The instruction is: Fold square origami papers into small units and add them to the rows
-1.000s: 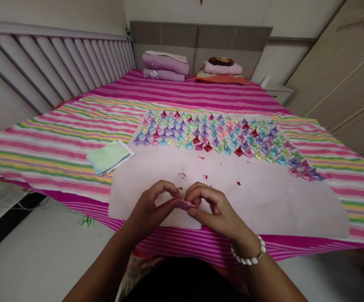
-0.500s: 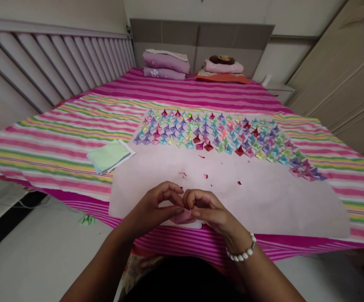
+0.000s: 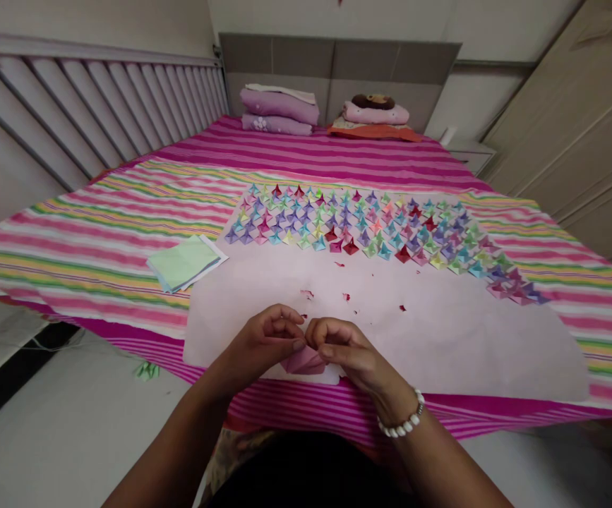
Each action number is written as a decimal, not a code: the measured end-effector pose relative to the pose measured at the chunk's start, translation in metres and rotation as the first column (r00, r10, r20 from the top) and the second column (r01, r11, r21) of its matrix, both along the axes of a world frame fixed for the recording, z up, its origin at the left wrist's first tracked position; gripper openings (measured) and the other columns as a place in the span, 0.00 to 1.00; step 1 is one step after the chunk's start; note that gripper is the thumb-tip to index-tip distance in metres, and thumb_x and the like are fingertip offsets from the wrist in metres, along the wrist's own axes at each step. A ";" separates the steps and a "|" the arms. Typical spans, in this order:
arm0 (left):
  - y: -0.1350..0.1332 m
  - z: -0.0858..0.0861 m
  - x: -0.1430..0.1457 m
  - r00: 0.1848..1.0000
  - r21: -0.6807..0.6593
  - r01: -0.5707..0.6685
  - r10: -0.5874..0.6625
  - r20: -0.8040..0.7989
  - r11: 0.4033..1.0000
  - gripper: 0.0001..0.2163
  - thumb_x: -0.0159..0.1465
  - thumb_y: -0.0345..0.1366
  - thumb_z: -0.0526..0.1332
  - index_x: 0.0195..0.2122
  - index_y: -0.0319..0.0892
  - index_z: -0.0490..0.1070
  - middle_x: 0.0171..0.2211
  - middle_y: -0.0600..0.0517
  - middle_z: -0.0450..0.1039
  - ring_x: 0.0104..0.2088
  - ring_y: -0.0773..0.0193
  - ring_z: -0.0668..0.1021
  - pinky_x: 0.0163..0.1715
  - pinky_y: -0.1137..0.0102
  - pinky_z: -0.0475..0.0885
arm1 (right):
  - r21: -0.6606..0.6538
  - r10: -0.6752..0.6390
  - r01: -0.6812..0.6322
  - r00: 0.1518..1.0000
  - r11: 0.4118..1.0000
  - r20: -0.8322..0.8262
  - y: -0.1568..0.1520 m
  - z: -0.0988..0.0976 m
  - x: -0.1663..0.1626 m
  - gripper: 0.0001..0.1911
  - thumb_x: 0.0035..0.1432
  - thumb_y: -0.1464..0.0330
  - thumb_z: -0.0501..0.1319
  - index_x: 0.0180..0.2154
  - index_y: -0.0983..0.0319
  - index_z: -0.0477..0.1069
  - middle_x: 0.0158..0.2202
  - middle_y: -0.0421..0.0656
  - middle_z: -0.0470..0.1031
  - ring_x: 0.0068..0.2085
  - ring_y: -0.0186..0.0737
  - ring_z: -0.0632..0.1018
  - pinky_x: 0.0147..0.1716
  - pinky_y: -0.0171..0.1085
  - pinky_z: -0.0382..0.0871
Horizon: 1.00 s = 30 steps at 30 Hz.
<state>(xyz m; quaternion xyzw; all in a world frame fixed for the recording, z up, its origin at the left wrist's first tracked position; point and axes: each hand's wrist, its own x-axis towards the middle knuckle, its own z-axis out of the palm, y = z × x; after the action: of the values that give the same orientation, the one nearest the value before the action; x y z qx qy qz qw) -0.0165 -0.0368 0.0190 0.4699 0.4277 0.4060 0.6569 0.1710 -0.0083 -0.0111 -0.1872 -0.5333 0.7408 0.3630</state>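
A small piece of folded pink paper (image 3: 304,361) is held between my two hands, low over the front edge of the white sheet (image 3: 433,339). My left hand (image 3: 271,339) pinches its upper left side between thumb and fingers. On the other side, the bent fingers and thumb of my right hand (image 3: 345,348) grip the paper's right edge; a white beaded bracelet (image 3: 404,427) circles that wrist. Rows of small folded paper pieces (image 3: 345,219) in many colours cover the far part of the sheet. My fingers hide part of the pink paper's folds.
Left of the sheet lies a stack of paper squares (image 3: 181,262), pale green on top. Dark red scraps (image 3: 346,297) are scattered beyond my hands. Folded purple bedding (image 3: 280,109) sits by the headboard (image 3: 306,60). A green bundle (image 3: 147,370) lies on the floor at left.
My fingers have shifted slightly on the pink paper, and more of its surface shows below them. The thumbs have moved up a little. Everything else stays in place.
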 end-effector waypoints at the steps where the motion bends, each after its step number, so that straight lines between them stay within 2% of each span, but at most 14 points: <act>1: 0.000 0.000 0.000 1.000 0.002 -0.013 0.013 0.002 1.000 0.13 0.55 0.35 0.68 0.38 0.39 0.66 0.25 0.57 0.73 0.24 0.71 0.74 0.26 0.74 0.67 | 0.008 0.005 -0.005 1.000 1.000 0.000 0.000 0.000 0.000 0.12 0.49 0.63 0.68 0.26 0.61 0.66 0.29 0.39 0.64 0.33 0.37 0.65 0.34 0.36 0.59; 6: 0.000 -0.001 -0.001 0.999 0.012 -0.035 0.036 -0.004 0.999 0.12 0.55 0.35 0.67 0.37 0.40 0.67 0.26 0.57 0.73 0.24 0.72 0.73 0.25 0.75 0.67 | -0.009 0.012 -0.012 1.000 1.000 0.008 -0.001 0.002 0.000 0.13 0.48 0.67 0.70 0.26 0.61 0.66 0.31 0.39 0.66 0.33 0.35 0.67 0.34 0.35 0.60; 9: 0.000 -0.001 -0.002 0.997 0.031 -0.076 0.077 -0.032 0.997 0.10 0.55 0.34 0.68 0.35 0.39 0.68 0.26 0.56 0.73 0.26 0.71 0.74 0.26 0.75 0.68 | -0.048 -0.001 0.003 0.999 0.999 0.033 -0.001 -0.001 0.000 0.12 0.47 0.68 0.71 0.32 0.62 0.70 0.30 0.39 0.67 0.31 0.33 0.67 0.31 0.33 0.60; 13: 0.000 0.000 -0.004 0.990 0.061 -0.100 0.106 -0.089 0.993 0.09 0.54 0.33 0.68 0.33 0.39 0.70 0.27 0.56 0.73 0.27 0.71 0.75 0.27 0.76 0.68 | -0.014 -0.042 0.044 0.996 0.999 0.076 0.000 -0.005 0.001 0.10 0.48 0.68 0.71 0.32 0.62 0.72 0.29 0.38 0.68 0.30 0.32 0.68 0.32 0.33 0.61; 16: 0.000 0.000 -0.003 0.994 0.041 -0.080 0.083 -0.064 0.996 0.09 0.53 0.32 0.69 0.32 0.39 0.70 0.26 0.56 0.73 0.26 0.71 0.75 0.27 0.76 0.68 | 0.018 -0.047 0.046 0.996 0.999 0.079 0.000 -0.006 0.000 0.09 0.49 0.70 0.71 0.28 0.62 0.70 0.29 0.38 0.69 0.32 0.33 0.69 0.34 0.34 0.62; 20: -0.002 0.002 -0.001 0.997 0.050 -0.046 0.049 -0.061 0.998 0.07 0.54 0.33 0.68 0.31 0.39 0.72 0.27 0.54 0.75 0.28 0.69 0.75 0.28 0.75 0.69 | -0.041 -0.046 0.047 0.999 0.998 0.029 -0.001 -0.005 -0.004 0.12 0.48 0.69 0.71 0.27 0.62 0.68 0.29 0.38 0.69 0.31 0.33 0.70 0.33 0.33 0.64; 23: -0.004 0.003 -0.002 0.992 0.108 -0.010 0.023 -0.128 0.994 0.05 0.58 0.35 0.65 0.31 0.38 0.74 0.27 0.53 0.75 0.29 0.68 0.75 0.30 0.73 0.70 | -0.051 -0.102 0.105 0.993 0.993 0.063 -0.002 -0.005 -0.005 0.13 0.48 0.67 0.71 0.27 0.62 0.67 0.29 0.38 0.69 0.30 0.32 0.69 0.30 0.33 0.64; 30: -0.006 0.004 -0.006 0.951 0.235 0.099 -0.022 -0.308 0.967 0.07 0.63 0.37 0.60 0.36 0.41 0.74 0.31 0.51 0.75 0.32 0.65 0.75 0.35 0.69 0.70 | 0.063 -0.167 0.159 0.974 0.985 0.154 -0.003 -0.003 -0.006 0.12 0.50 0.65 0.69 0.28 0.62 0.68 0.26 0.37 0.67 0.28 0.32 0.67 0.29 0.33 0.63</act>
<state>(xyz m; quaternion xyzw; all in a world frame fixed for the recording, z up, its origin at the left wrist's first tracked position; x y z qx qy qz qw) -0.0223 -0.0426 0.0227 0.6178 0.4547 0.3587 0.5319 0.1647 -0.0111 -0.0143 -0.2793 -0.5618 0.6778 0.3835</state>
